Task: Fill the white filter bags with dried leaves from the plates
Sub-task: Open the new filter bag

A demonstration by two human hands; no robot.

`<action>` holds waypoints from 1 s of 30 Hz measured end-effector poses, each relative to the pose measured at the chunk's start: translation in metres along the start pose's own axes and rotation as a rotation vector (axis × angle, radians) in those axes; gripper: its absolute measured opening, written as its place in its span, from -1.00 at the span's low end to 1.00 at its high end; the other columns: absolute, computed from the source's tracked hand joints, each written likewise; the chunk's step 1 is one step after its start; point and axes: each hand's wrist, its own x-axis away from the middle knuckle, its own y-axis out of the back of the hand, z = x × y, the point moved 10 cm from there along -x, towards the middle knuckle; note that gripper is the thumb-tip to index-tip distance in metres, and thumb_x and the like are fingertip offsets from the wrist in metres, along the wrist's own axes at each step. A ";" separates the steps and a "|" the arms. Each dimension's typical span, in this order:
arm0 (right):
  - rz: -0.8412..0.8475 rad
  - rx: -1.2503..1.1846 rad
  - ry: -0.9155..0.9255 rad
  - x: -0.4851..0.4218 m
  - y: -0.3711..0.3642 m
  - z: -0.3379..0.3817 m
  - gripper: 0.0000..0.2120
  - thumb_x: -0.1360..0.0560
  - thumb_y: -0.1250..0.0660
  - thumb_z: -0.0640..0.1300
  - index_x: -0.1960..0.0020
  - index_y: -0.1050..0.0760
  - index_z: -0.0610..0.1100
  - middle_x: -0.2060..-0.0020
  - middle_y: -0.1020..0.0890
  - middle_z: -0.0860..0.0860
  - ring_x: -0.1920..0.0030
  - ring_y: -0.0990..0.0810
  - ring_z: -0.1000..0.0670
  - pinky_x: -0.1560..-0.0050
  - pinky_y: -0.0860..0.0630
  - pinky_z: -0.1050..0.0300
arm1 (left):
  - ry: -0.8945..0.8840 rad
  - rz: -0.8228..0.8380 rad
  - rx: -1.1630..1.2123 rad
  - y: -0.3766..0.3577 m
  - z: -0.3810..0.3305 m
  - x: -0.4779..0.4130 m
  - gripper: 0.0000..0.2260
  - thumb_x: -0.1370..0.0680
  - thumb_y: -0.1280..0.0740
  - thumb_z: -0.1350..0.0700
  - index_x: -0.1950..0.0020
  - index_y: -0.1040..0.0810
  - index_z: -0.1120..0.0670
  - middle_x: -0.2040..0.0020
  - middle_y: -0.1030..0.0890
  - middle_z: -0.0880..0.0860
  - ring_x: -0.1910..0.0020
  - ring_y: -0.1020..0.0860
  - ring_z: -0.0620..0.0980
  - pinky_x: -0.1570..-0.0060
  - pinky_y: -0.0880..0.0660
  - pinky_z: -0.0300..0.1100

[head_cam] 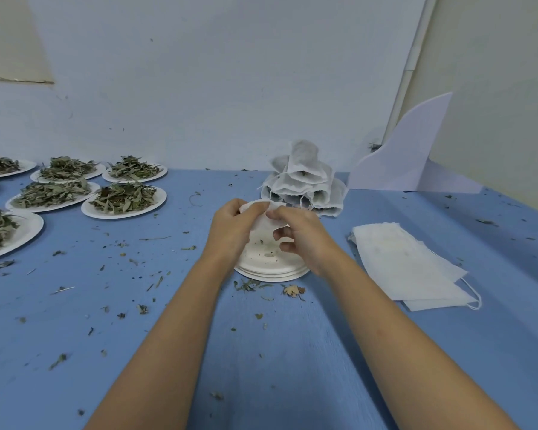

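Observation:
A white filter bag (266, 220) is held up over a stack of nearly bare white plates (272, 270) in the middle of the blue table. My left hand (230, 228) grips the bag's left side, and my right hand (302, 238) pinches its top right edge. Only a few leaf crumbs lie on the top plate of the stack. Several plates heaped with dried leaves (123, 198) stand at the far left. Behind my hands is a pile of filled bags (305, 181). To the right lies a flat stack of unfilled bags (407, 262).
Leaf scraps are scattered over the blue table (137, 305). A bent white sheet (410, 156) leans against the wall at the back right. The wall runs close behind the plates and the bag pile.

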 end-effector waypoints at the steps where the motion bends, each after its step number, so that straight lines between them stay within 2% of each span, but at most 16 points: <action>1: -0.024 0.066 0.024 0.001 0.000 0.002 -0.89 -0.50 -0.30 -0.07 0.17 -0.55 -0.05 0.32 -0.55 0.14 0.43 -0.49 0.15 0.41 -0.39 0.28 | -0.057 -0.046 -0.057 0.002 -0.005 0.001 -0.75 -0.49 -0.37 -0.02 0.30 -0.40 0.04 0.36 -0.42 -0.07 0.40 -0.38 -0.15 0.33 -0.36 -0.27; 3: -0.101 0.234 0.090 0.003 0.000 0.008 -0.78 -0.53 -0.25 0.00 0.15 -0.54 -0.12 0.35 -0.55 0.10 0.48 -0.49 0.18 0.41 -0.40 0.27 | -0.170 -0.146 -0.198 0.005 -0.016 0.005 -0.75 -0.49 -0.35 -0.03 0.29 -0.37 0.02 0.38 -0.42 -0.11 0.45 -0.38 -0.23 0.42 -0.30 -0.41; 5: -0.207 0.343 0.164 0.007 0.001 0.016 -0.70 -0.55 -0.21 0.02 0.14 -0.49 -0.22 0.30 -0.58 -0.04 0.49 -0.53 0.16 0.43 -0.43 0.26 | -0.238 -0.213 -0.323 0.006 -0.025 0.011 -0.82 -0.49 -0.34 0.00 0.19 -0.37 0.02 0.32 -0.45 -0.11 0.40 -0.43 -0.25 0.43 -0.33 -0.41; 7: -0.305 0.353 0.241 0.013 0.004 0.025 -0.73 -0.55 -0.21 -0.04 0.10 -0.45 -0.27 0.20 -0.60 -0.14 0.32 -0.63 -0.01 0.29 -0.55 0.11 | -0.275 -0.243 -0.430 0.005 -0.030 0.014 -0.82 -0.49 -0.34 0.06 0.06 -0.35 0.05 0.21 -0.47 -0.08 0.28 -0.46 -0.17 0.35 -0.36 -0.32; 8: -0.338 0.364 0.277 0.016 0.004 0.029 -0.76 -0.53 -0.20 -0.08 0.08 -0.44 -0.27 0.17 -0.59 -0.16 0.23 -0.63 -0.13 0.19 -0.57 -0.03 | -0.286 -0.255 -0.469 0.005 -0.031 0.014 -0.81 -0.48 -0.34 0.10 0.02 -0.34 0.07 0.14 -0.48 -0.05 0.22 -0.46 -0.08 0.27 -0.39 -0.21; 10: -0.364 0.437 0.324 0.020 0.001 0.035 -0.80 -0.52 -0.17 -0.11 0.05 -0.43 -0.25 0.15 -0.58 -0.12 0.15 -0.60 -0.22 0.09 -0.52 -0.20 | -0.304 -0.278 -0.513 0.005 -0.035 0.017 -0.80 -0.47 -0.34 0.15 -0.02 -0.35 0.08 0.03 -0.46 0.00 0.17 -0.45 0.01 0.18 -0.43 -0.07; 13: -0.361 0.614 0.377 0.023 -0.004 0.042 -0.81 -0.56 -0.19 -0.09 -0.01 -0.45 -0.20 0.12 -0.58 -0.08 0.10 -0.58 -0.16 0.06 -0.51 -0.14 | -0.349 -0.304 -0.626 0.002 -0.040 0.024 -0.87 -0.50 -0.28 0.14 0.01 -0.36 0.06 0.05 -0.47 -0.01 0.23 -0.45 0.03 0.27 -0.36 -0.07; 16: -0.341 0.773 0.383 0.019 -0.005 0.041 -0.80 -0.55 -0.17 -0.16 -0.08 -0.48 -0.23 0.09 -0.62 -0.15 0.08 -0.59 -0.19 0.06 -0.50 -0.09 | -0.365 -0.348 -0.647 0.006 -0.043 0.029 -0.91 -0.52 -0.25 0.14 0.00 -0.39 0.06 0.08 -0.50 0.00 0.23 -0.43 0.02 0.26 -0.30 -0.11; 19: -0.320 0.916 0.295 0.013 -0.001 0.030 -0.89 -0.51 -0.17 -0.18 0.14 -0.44 -0.19 0.18 -0.62 -0.18 0.11 -0.56 -0.20 0.19 -0.42 0.04 | -0.385 -0.385 -0.581 0.010 -0.048 0.031 -0.82 -0.50 -0.22 0.25 -0.07 -0.43 0.08 0.01 -0.52 0.00 0.20 -0.45 0.03 0.23 -0.34 -0.10; 22: -0.317 0.891 0.250 0.011 0.001 0.025 -0.81 -0.52 -0.16 -0.15 0.27 -0.30 -0.14 0.19 -0.61 -0.18 0.13 -0.55 -0.20 0.23 -0.34 0.07 | -0.376 -0.330 -0.502 0.001 -0.046 0.030 -0.80 -0.50 -0.21 0.28 -0.11 -0.42 0.13 -0.06 -0.49 0.03 0.13 -0.43 -0.01 0.12 -0.37 -0.11; 25: -0.325 0.877 0.244 0.011 0.000 0.027 -0.72 -0.58 -0.10 -0.04 0.23 -0.36 -0.17 0.19 -0.60 -0.13 0.15 -0.53 -0.15 0.21 -0.35 0.06 | -0.379 -0.269 -0.452 -0.007 -0.044 0.028 -0.77 -0.49 -0.25 0.29 -0.14 -0.40 0.16 -0.08 -0.45 0.05 0.12 -0.36 -0.07 0.13 -0.30 -0.23; 27: -0.330 0.865 0.228 0.011 0.005 0.027 -0.69 -0.58 -0.06 -0.07 0.18 -0.43 -0.23 0.17 -0.62 -0.13 0.12 -0.58 -0.16 0.14 -0.45 0.02 | -0.376 -0.260 -0.540 -0.005 -0.043 0.027 -0.73 -0.48 -0.27 0.32 -0.16 -0.39 0.13 -0.08 -0.41 0.04 0.13 -0.39 -0.01 0.14 -0.35 -0.16; 30: -0.378 0.789 0.216 0.012 0.018 0.030 -0.76 -0.52 -0.09 -0.18 0.09 -0.50 -0.24 0.13 -0.63 -0.12 0.11 -0.61 -0.17 0.03 -0.51 -0.06 | -0.309 -0.313 -0.726 0.007 -0.040 0.025 -0.69 -0.46 -0.25 0.32 -0.17 -0.38 0.10 -0.09 -0.40 0.05 0.17 -0.48 0.12 0.22 -0.41 -0.02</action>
